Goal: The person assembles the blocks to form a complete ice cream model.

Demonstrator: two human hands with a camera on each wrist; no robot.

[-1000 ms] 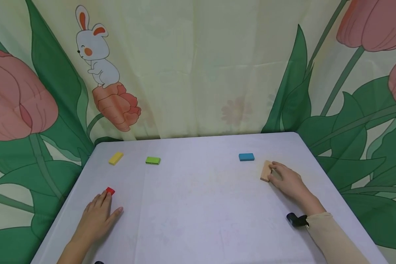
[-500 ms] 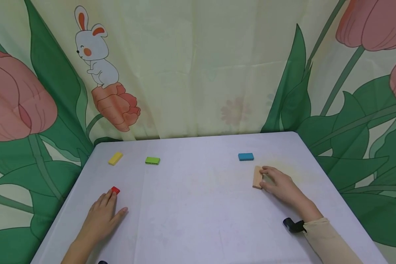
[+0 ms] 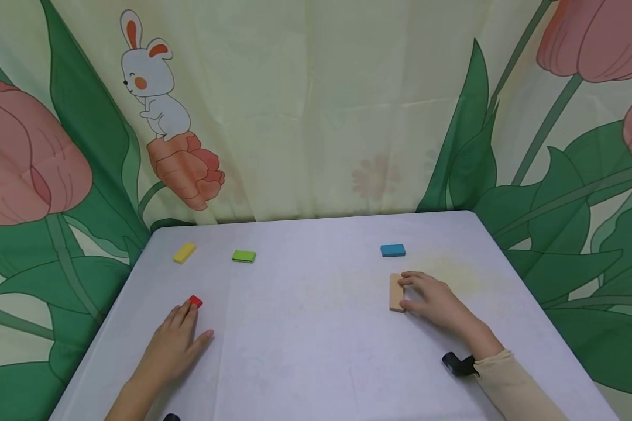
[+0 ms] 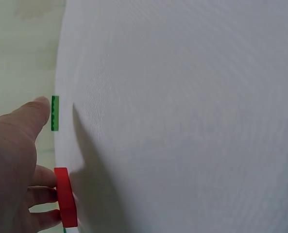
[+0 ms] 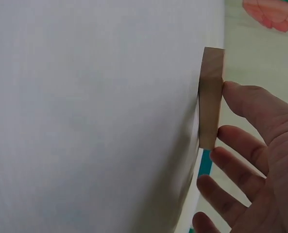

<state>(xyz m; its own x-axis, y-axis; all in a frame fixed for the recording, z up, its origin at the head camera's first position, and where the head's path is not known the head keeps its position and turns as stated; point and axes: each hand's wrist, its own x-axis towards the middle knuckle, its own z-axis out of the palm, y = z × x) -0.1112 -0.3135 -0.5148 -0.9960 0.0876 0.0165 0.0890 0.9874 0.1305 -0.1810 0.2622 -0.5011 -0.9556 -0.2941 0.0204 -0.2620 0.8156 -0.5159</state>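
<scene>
With fingers stretched out, my left hand point(image 3: 171, 345) rests its fingertips on a small red block point(image 3: 196, 301) and hides part of it. The left wrist view has the red block point(image 4: 65, 197) flat on the table, fingertips on its upper face and the thumb held away. My right hand point(image 3: 436, 303) touches a plain wooden block point(image 3: 396, 292) along its right side, thumb and index finger apart. From the right wrist, the thumb and index tips press the top face of this wooden block point(image 5: 211, 98), while the other fingers spread beside it.
Toward the back of the white table point(image 3: 305, 351) lie a yellow block point(image 3: 184, 253), a green block point(image 3: 244, 256) and a blue block point(image 3: 392, 250). Behind the table hangs a curtain point(image 3: 316, 117) printed with tulips and a rabbit.
The red block has slid to the right under my left fingertips. My right hand has moved the wooden block left and nearer to me. The other blocks stay in place.
</scene>
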